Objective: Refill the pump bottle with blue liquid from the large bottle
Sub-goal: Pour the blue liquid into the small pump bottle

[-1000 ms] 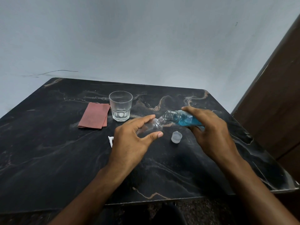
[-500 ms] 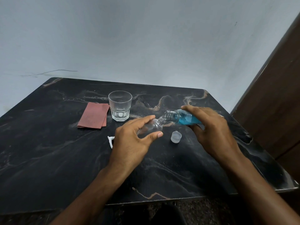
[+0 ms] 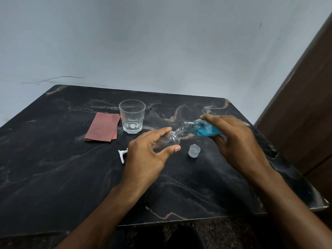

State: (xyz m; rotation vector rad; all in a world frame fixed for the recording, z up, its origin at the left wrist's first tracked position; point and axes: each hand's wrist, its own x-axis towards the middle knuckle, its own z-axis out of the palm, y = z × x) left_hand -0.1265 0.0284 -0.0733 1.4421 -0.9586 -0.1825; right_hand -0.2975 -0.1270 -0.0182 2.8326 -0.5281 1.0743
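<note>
My left hand (image 3: 149, 155) grips the small clear pump bottle (image 3: 169, 139), tilted with its open threaded neck pointing up and right. My right hand (image 3: 237, 141) holds the large bottle (image 3: 199, 129), which lies almost level, blue liquid filling its lower side. Its wide mouth sits just above and against the small bottle's neck. The small bottle looks empty. The white pump head (image 3: 122, 155) lies on the table, partly hidden behind my left hand. A translucent cap (image 3: 194, 150) rests on the table between my hands.
An empty faceted glass (image 3: 132, 115) stands at the back of the black marble table (image 3: 53, 177), with a folded reddish cloth (image 3: 103, 129) to its left. A grey wall rises behind, and a dark wooden panel (image 3: 305, 114) stands at the right.
Both hands and bottles stay nearly in place. The large bottle's mouth has closed in slightly on the small bottle's neck.
</note>
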